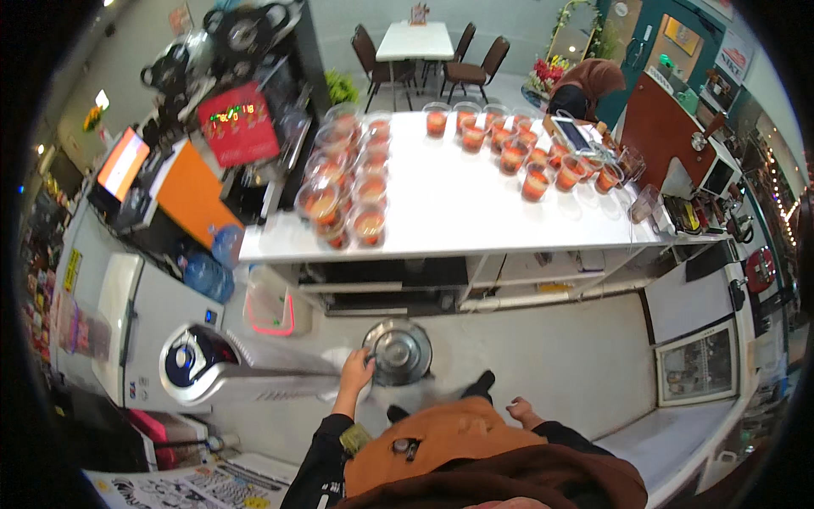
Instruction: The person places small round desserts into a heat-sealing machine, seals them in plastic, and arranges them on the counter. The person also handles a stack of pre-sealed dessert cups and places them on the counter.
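My left hand point(357, 370) is closed at the left edge of a round, shiny metal pot point(397, 370) with what looks like a domed lid. The pot is low by the floor in front of me; I cannot tell whether it rests there or hangs from the hand. At my right side, my right hand point(526, 413) hangs with its fingers loosely bent and apart, holding nothing that shows. A tall white-grey tower fan or air cooler point(254, 383) stands just left of my left hand.
A white counter point(432, 225) ahead carries several cups of red drink point(370, 222), stacked at left. Under its left end sits a pink-rimmed bin point(270, 305), near blue water jugs point(208, 278). Another person point(589, 85) is beyond the counter. A glass-fronted cabinet point(697, 366) stands right.
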Demonstrator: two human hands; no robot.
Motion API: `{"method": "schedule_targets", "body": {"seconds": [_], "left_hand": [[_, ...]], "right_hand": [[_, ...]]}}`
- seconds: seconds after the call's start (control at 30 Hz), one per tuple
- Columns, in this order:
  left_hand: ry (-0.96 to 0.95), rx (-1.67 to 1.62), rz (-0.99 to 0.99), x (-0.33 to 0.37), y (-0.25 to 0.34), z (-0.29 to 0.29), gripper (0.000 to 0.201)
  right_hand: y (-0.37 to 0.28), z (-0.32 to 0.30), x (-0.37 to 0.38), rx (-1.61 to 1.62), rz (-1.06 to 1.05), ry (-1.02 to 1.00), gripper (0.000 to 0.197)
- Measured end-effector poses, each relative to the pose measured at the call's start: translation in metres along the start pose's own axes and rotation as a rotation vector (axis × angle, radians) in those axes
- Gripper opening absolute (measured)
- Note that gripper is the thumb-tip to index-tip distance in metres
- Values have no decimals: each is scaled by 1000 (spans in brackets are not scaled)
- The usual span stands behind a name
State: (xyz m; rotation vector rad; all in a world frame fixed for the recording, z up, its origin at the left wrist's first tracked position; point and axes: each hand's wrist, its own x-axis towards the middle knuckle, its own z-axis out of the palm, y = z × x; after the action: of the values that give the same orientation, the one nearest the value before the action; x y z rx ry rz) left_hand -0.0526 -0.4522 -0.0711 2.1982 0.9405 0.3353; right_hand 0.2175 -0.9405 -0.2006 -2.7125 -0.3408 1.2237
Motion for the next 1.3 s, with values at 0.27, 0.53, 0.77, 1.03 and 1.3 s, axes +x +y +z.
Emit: {"method": "schedule_targets", "body": {"seconds": [0.27,0.53,0.77,1.03,1.3], "left_hand": [[-100,554,894,271,231,-44,41],[-59,707,765,298,231,-9,52],[-7,665,720,279,220,0,48],[-55,698,787,301,222,-5,45],[-77,736,733,294,211,-9,47]], "right_hand": [[-146,24,172,238,-589,-111,54],[-131,8,275,139,-329,-175,45],[-174,126,386,235,-371,-577,61],[-342,94,323,471,-402,-641,67],[-330,114,286,506,-397,-698,73]]}}
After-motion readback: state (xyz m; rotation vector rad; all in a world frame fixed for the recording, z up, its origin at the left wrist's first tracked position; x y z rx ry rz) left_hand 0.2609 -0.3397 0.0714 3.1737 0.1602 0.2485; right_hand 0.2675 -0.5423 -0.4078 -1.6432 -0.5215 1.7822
